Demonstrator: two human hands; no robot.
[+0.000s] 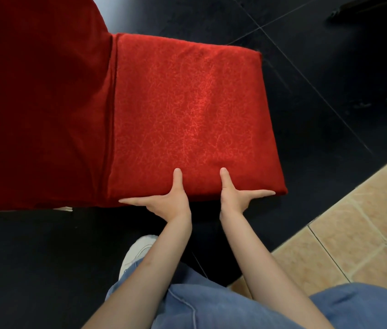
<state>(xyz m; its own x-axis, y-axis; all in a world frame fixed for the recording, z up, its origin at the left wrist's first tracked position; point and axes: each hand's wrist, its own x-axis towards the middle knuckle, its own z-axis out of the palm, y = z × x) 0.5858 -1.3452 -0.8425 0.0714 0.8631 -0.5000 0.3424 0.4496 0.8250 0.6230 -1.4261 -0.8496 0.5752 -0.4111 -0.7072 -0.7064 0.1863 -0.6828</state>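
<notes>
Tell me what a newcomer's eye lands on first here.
The bright red seat cover fills the middle, joining a darker red chair back on the left. At its near edge the left hand and right hand press it, thumbs on top, fingers straight along the front. Tan tiles sit at lower right.

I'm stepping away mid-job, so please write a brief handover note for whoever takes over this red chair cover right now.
Left hand: thumb flat on top of the red chair cover, fingers straight along its front edge.
Right hand: the same, nearer the right corner.
Done: the cover is on over the seat and backrest, and the seat top is smooth.
Left: probably smoothing or tucking the front edge. The underside is hidden.
</notes>
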